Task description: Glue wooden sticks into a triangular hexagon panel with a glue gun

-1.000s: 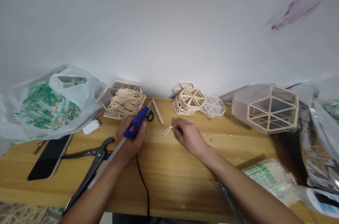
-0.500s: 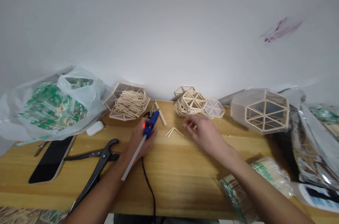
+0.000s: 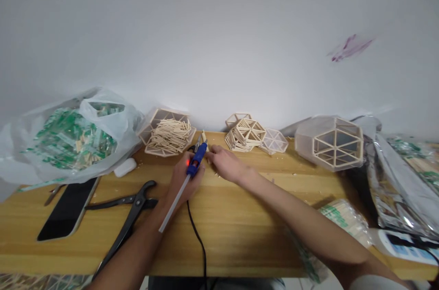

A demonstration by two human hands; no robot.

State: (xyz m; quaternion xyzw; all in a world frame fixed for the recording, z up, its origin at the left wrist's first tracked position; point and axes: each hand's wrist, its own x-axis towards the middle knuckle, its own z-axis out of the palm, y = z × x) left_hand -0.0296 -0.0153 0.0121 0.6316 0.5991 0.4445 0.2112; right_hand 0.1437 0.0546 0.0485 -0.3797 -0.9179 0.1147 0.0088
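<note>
My left hand (image 3: 185, 178) is wrapped round a blue glue gun (image 3: 197, 159), whose red light glows and whose long clear glue stick (image 3: 174, 203) points back toward me. Just right of the gun's tip, my right hand (image 3: 221, 161) has its fingers bent close to the pale sticks (image 3: 204, 136) lying there; whatever it pinches is too small to make out. Behind the hands stand an octagonal holder full of short sticks (image 3: 169, 136) on the left and a stack of wooden-stick frames (image 3: 247, 133) on the right.
On the left are a plastic bag (image 3: 78, 134), a phone (image 3: 68, 210), a white case (image 3: 125, 167) and black pliers (image 3: 137, 205). To the right lie a large octagonal box (image 3: 329, 143), packed sticks (image 3: 345, 219) and a power strip (image 3: 404, 246). A black cable (image 3: 197, 235) crosses the front edge.
My right hand has moved left from beside the frame stack to near the glue gun's tip. The small angled sticks between the hands are now mostly hidden. The view has shifted slightly.
</note>
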